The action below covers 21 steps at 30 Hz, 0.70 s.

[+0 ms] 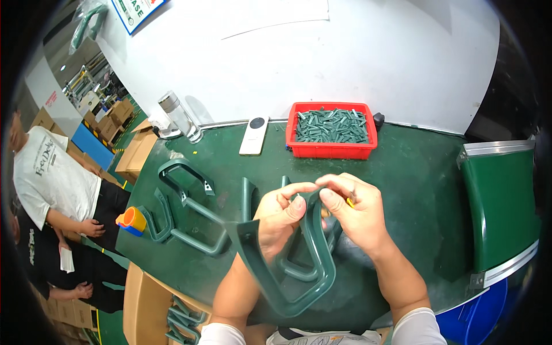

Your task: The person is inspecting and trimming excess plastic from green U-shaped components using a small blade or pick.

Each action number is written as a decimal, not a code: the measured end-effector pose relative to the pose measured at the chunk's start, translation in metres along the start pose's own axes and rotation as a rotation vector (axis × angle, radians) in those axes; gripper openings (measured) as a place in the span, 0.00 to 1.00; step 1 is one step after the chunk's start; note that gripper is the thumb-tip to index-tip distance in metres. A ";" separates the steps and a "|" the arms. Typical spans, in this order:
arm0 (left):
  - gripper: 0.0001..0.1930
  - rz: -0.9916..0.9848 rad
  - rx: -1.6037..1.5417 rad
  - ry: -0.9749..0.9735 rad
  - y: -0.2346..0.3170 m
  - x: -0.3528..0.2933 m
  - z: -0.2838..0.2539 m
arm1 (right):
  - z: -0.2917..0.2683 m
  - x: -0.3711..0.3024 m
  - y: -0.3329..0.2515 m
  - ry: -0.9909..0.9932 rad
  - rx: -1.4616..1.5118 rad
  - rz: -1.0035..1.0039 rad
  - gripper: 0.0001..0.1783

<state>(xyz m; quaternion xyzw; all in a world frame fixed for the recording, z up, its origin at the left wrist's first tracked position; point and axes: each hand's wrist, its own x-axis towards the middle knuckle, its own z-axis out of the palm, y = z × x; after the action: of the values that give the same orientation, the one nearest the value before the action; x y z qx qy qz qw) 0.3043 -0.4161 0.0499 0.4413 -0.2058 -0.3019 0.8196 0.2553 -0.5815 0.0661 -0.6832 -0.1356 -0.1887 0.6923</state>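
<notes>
Over the near middle of the table I hold a glossy green U-shaped handle (291,306), its bend hanging toward me. My left hand (277,217) is closed on it, thumb and forefinger near its raised end. My right hand (357,211) pinches that same end from the other side, and the fingertips of both hands nearly meet. Between my right fingers shows a small yellow piece (350,202), mostly hidden, too little to name. More green handles lie behind and to the left, among them a bent handle (198,241) and an arched handle (183,163).
A red bin (330,152) of small green strips stands at the back, beside a pale phone (253,138) and a clear bottle (183,121). At left is an orange-and-blue tape roll (133,220). A green conveyor (500,201) borders the right. Two people stand at left.
</notes>
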 end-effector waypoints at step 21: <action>0.20 0.471 0.356 0.201 0.015 -0.009 0.001 | 0.005 -0.003 -0.006 0.066 -0.591 -0.366 0.13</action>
<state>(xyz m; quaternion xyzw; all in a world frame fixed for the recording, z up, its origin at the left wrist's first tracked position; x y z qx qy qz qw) 0.3018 -0.4039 0.0625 0.5457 -0.2698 -0.0176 0.7932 0.2508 -0.5759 0.0701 -0.8121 -0.1731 -0.3629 0.4230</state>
